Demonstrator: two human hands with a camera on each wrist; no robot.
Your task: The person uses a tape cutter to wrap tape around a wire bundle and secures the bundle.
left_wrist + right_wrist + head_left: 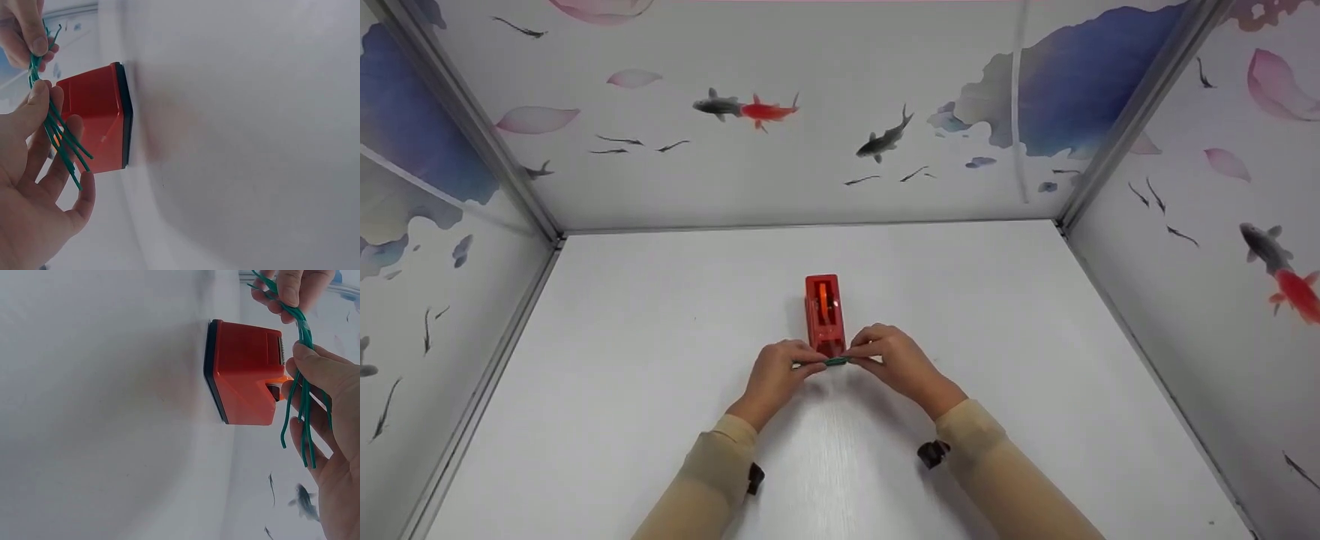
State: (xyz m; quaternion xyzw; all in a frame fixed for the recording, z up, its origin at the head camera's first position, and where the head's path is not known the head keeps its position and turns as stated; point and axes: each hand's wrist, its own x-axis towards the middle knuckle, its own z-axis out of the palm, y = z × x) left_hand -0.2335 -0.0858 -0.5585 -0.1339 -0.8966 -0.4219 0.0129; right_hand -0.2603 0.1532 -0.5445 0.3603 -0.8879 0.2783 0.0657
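Note:
A small bundle of thin green wires (836, 361) stretches between both hands, just in front of a red tape dispenser (830, 339). My left hand (780, 373) pinches one end between thumb and fingers. From the other side, my right hand (901, 365) pinches the opposite end the same way. Loose wire ends (68, 147) fan out past the left thumb, and others (305, 433) hang below the right thumb. A shiny strip of clear tape (304, 325) shows around the middle of the bundle, between the two hands.
The dispenser has a dark base (125, 112), an orange wheel (823, 301) and a serrated cutting edge (282, 351). It stands on a white table (660, 315). Printed panels, including the back one (810, 172), enclose the table on three sides.

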